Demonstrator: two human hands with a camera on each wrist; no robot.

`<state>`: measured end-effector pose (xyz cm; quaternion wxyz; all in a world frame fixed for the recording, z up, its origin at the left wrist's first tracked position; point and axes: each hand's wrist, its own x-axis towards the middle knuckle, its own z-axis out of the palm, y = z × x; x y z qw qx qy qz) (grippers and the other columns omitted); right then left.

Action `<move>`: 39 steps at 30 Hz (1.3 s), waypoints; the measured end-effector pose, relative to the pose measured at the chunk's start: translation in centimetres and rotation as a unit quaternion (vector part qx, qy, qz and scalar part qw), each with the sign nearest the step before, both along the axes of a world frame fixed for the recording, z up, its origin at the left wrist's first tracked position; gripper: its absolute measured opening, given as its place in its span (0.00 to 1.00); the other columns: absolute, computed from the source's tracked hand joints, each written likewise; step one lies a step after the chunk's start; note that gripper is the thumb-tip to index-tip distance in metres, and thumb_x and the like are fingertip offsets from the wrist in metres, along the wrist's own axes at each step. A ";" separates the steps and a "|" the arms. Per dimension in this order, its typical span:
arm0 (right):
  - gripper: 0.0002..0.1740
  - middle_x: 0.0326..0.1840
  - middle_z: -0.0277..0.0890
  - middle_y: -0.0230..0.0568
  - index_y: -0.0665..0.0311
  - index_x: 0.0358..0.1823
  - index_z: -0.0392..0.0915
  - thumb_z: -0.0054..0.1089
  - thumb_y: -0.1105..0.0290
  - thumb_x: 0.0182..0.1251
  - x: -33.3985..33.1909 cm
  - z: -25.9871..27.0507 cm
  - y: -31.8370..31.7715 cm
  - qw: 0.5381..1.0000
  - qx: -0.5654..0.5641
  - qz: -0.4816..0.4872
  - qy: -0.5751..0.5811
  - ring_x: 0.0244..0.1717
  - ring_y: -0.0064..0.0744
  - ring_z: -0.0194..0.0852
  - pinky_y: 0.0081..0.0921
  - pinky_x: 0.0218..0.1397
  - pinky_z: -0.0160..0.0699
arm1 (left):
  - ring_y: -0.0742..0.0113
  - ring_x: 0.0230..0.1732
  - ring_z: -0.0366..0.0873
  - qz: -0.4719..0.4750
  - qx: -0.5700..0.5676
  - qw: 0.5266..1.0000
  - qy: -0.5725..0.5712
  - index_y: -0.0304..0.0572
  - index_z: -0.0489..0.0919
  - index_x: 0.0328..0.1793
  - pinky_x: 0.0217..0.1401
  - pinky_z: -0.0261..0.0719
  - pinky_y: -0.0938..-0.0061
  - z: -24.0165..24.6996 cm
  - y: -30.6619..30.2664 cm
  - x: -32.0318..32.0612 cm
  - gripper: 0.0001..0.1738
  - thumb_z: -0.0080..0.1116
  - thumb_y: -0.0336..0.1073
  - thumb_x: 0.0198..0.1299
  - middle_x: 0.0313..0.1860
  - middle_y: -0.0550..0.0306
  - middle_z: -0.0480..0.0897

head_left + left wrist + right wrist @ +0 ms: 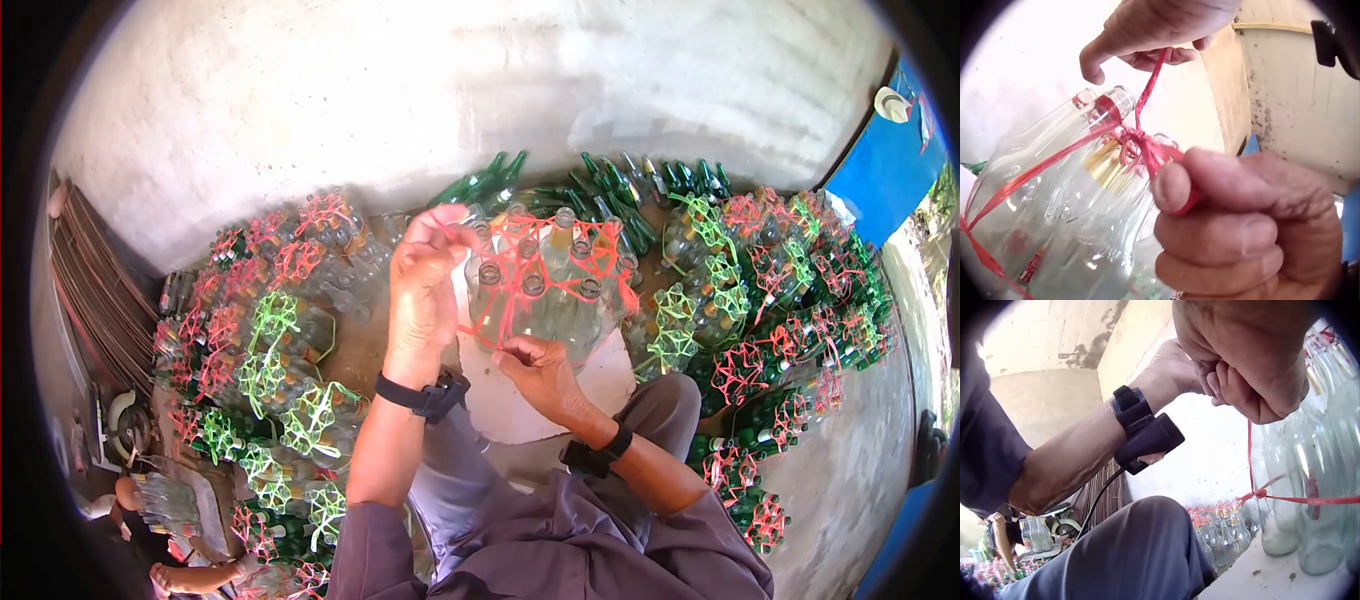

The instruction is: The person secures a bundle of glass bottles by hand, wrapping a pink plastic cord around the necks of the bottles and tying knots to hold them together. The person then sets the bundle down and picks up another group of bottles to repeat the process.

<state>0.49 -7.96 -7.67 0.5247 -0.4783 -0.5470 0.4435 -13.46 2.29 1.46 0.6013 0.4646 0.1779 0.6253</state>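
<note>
A bundle of clear glass bottles [555,310] stands upright on a pale board [505,405] in front of the person's knees. Red plastic twine [512,300] criss-crosses between the bottle necks, and another strand runs round the bottles lower down. At the near left of the bundle, the left hand [425,275] is raised and holds a strand, which runs up to its fingers in the left wrist view. The right hand [540,375] is lower, thumb and forefinger pinching the twine just below a knot [1135,134]. In the right wrist view the right hand [1250,359] hides its own grip.
Bundles tied in red and green twine crowd the left [270,350] and right [750,320] sides. Loose green bottles [490,182] lie along the pale wall [350,90]. A blue panel [885,150] stands at far right. Another person's arm [205,578] shows at lower left.
</note>
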 end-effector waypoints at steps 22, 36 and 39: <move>0.11 0.28 0.68 0.19 0.71 0.52 0.82 0.62 0.73 0.73 0.1 -0.5 -1.2 0.998 -0.048 -0.011 0.039 0.29 0.09 0.60 0.15 0.31 0.61 | 0.64 0.56 0.79 0.073 0.048 0.884 0.458 0.35 0.74 0.66 0.55 0.79 0.67 -8.9 -0.9 -1.3 0.27 0.62 0.29 0.60 0.56 0.53 0.82; 0.09 0.20 0.66 0.51 0.71 0.36 0.79 0.61 0.71 0.70 -1.0 -2.1 -0.4 0.989 0.092 -0.114 -0.034 0.20 0.30 0.58 0.34 0.27 0.64 | 0.68 0.48 0.81 0.050 0.057 0.901 0.427 0.31 0.76 0.66 0.52 0.79 0.71 -10.7 0.9 -1.2 0.23 0.58 0.26 0.65 0.53 0.50 0.84; 0.08 0.20 0.67 0.51 0.72 0.37 0.79 0.60 0.72 0.70 -1.2 -1.6 -0.6 0.987 0.097 -0.128 -0.018 0.21 0.30 0.58 0.34 0.27 0.64 | 0.66 0.52 0.79 0.067 0.066 0.883 0.459 0.32 0.76 0.65 0.56 0.77 0.71 -10.2 0.7 -1.0 0.22 0.58 0.25 0.64 0.54 0.50 0.84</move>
